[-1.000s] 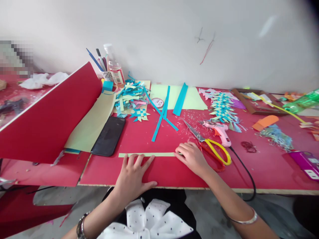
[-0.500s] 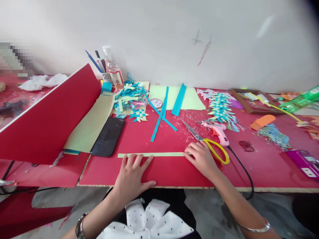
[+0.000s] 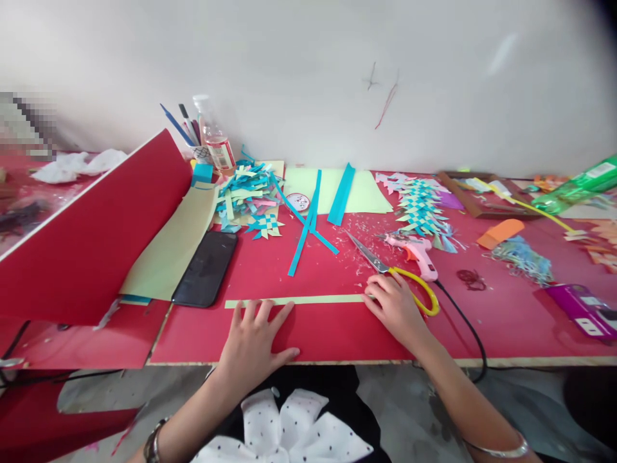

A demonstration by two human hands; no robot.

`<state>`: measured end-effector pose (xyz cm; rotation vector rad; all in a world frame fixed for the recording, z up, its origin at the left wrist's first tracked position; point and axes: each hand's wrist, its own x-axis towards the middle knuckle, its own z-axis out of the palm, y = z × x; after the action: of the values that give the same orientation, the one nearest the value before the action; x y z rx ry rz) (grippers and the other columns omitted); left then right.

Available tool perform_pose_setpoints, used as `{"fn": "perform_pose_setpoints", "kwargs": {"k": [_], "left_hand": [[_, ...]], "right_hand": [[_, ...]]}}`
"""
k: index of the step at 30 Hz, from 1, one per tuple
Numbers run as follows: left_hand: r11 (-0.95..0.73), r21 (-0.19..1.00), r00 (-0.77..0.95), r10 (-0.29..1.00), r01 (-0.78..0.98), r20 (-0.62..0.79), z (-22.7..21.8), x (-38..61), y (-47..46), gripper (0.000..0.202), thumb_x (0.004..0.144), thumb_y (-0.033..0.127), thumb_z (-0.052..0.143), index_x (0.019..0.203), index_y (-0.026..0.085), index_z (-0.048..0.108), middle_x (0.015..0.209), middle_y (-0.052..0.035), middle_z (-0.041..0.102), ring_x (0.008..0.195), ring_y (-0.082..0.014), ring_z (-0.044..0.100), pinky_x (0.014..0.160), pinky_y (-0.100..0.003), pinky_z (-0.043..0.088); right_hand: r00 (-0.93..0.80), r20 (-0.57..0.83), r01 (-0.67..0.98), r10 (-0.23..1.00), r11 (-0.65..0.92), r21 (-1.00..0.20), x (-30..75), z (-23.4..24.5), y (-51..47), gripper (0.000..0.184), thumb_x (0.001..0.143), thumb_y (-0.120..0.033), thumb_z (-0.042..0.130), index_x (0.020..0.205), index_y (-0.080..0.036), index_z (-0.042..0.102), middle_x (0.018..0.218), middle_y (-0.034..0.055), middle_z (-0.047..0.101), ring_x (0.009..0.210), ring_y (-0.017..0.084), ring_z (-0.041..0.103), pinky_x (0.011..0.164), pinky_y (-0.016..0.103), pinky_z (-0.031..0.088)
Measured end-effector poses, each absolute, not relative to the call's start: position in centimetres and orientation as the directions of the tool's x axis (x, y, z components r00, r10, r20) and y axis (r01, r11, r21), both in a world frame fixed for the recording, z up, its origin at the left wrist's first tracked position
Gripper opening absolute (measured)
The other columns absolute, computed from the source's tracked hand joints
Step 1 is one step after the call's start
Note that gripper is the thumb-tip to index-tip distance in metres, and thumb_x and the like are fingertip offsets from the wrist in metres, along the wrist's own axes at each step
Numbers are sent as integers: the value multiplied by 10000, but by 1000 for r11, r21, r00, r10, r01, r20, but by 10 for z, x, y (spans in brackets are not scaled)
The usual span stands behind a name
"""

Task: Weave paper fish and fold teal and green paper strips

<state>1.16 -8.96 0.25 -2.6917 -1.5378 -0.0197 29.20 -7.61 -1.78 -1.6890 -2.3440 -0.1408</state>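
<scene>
- Plainly, the pale green strip (image 3: 328, 299) lay flat on the red surface (image 3: 328, 334), crosswise before the person, near the front edge

- Over its left part the left hand (image 3: 253, 341) was spread wide, fingertips resting on the paper, palm gripping nothing

- At its right end the right hand (image 3: 395, 312) had its fingers bent, thumb and forefinger at the tip; whether they pinched or merely pressed, I could not tell

- To my eye the thin paper could have creased or torn, had the right hand tugged while the left bore down hard

- With too light a touch from those left fingertips, it might have skidded askew

- Scissors (image 3: 373, 257) lay partly hidden behind the right hand, blades pointing away to the left; a careless sideways reach could have knocked them

- Beyond sat a pink glue gun (image 3: 425, 257), its black cord (image 3: 475, 329) running over the front edge, where the right forearm (image 3: 463, 395) could have snagged it

- Crossed blue strips (image 3: 299, 247) took up room ahead, a heap of paper cuttings (image 3: 247, 193) behind them

- Leftward, a black phone (image 3: 206, 269) and a beige sheet (image 3: 168, 251) hemmed in the strip's other end
</scene>
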Motion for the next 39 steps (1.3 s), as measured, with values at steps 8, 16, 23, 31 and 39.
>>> {"fn": "perform_pose_setpoints", "kwargs": {"k": [8,16,23,31,39], "left_hand": [[-671,80,663,741,737,103,3,49,-64,281,819,220,447,1097,219,484,1005,-45,528,908,-181,471,772,-307,356],[-762,221,772,633,608,60,-9,59,-64,121,831,254,442,874,181,529,806,-11,558,709,-139,514,636,-263,347],[-818,89,809,575,568,124,-4,52,-67,131,850,181,390,904,178,510,824,-13,549,732,-149,503,674,-281,348],[-835,-34,830,541,549,136,-3,40,-69,129,839,143,397,882,164,518,798,-17,546,687,-149,480,628,-285,346],[-673,302,639,738,675,218,-17,38,-72,230,860,280,378,751,182,556,731,-2,554,674,-113,496,598,-219,372]], "right_hand": [[-279,366,909,888,366,-196,256,-20,-90,192,858,-246,404,755,-211,563,853,5,611,804,141,522,875,384,148],[-312,397,838,863,447,-312,243,-22,-96,154,842,-285,438,832,-188,558,829,21,614,778,137,508,786,324,228],[-428,389,811,816,536,-233,239,-20,-99,173,860,-206,407,799,-200,569,797,1,603,762,123,500,803,339,225],[-461,321,811,828,539,-228,233,-21,-96,196,841,-153,408,724,-162,565,750,40,585,721,140,493,682,269,346],[-422,249,751,872,490,-443,235,-21,-88,157,845,-222,423,790,-185,565,769,28,567,724,132,492,678,254,386]]}}
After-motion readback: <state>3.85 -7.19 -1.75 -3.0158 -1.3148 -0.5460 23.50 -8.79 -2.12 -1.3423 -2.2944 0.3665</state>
